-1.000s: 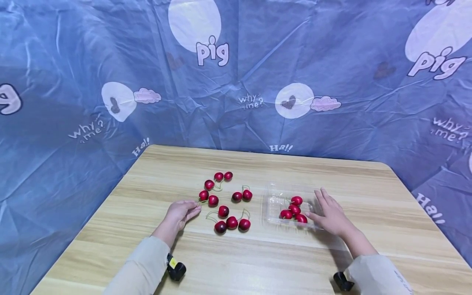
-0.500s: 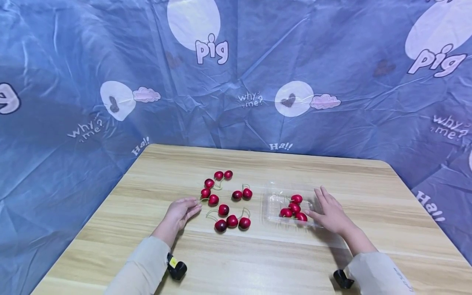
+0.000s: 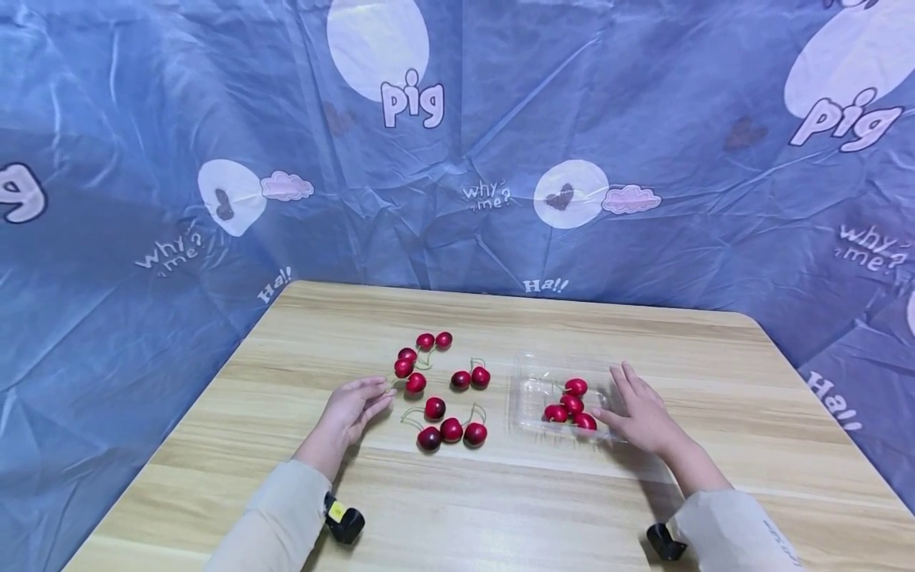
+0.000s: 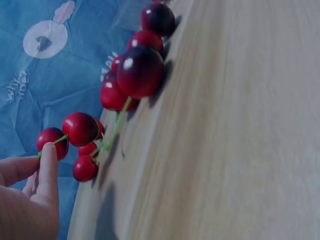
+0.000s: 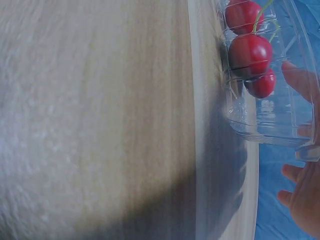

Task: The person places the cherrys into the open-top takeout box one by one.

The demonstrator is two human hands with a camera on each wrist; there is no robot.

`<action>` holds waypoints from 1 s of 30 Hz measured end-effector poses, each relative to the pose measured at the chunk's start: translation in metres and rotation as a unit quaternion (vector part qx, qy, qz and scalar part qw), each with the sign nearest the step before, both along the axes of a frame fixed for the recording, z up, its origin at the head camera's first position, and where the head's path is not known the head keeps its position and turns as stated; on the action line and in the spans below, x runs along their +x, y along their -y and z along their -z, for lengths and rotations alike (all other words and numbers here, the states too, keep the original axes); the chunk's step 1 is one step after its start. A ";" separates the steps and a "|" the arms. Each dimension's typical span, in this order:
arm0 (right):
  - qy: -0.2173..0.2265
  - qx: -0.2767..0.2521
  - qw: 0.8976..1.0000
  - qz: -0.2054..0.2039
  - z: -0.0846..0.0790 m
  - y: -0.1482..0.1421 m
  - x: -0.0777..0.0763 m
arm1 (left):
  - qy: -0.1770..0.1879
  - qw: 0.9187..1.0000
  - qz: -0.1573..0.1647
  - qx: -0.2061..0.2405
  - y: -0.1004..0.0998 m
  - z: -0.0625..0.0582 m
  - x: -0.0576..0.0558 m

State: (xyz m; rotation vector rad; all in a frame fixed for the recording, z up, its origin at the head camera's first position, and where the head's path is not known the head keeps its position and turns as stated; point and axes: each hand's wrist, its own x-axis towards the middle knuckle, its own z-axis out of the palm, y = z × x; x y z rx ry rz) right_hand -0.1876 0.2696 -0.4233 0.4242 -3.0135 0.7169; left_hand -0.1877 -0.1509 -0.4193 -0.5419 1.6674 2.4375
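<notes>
Wooden table [image 3: 493,492] bears a clear tray [image 3: 532,395] — four cherries [image 3: 571,403] inside.

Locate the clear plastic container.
Head view: the clear container sits on the table right of centre, beside the loose cherries, the right hand at its right end.

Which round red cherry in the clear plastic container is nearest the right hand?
In the head view, the red cherry at the front right of the clear plastic container; the other three lie farther left, away from the right hand.
</notes>
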 end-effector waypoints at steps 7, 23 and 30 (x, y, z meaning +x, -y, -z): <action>-0.003 0.003 1.000 0.001 0.002 -0.001 -0.002 | -0.032 0.999 0.013 0.025 -0.011 -0.009 0.002; -0.010 -0.005 1.000 0.001 0.005 0.000 0.002 | -0.072 0.994 0.057 0.056 -0.051 -0.020 0.001; -0.014 -0.001 1.000 -0.001 0.004 0.001 0.001 | -0.071 0.991 0.092 0.069 -0.073 -0.021 -0.001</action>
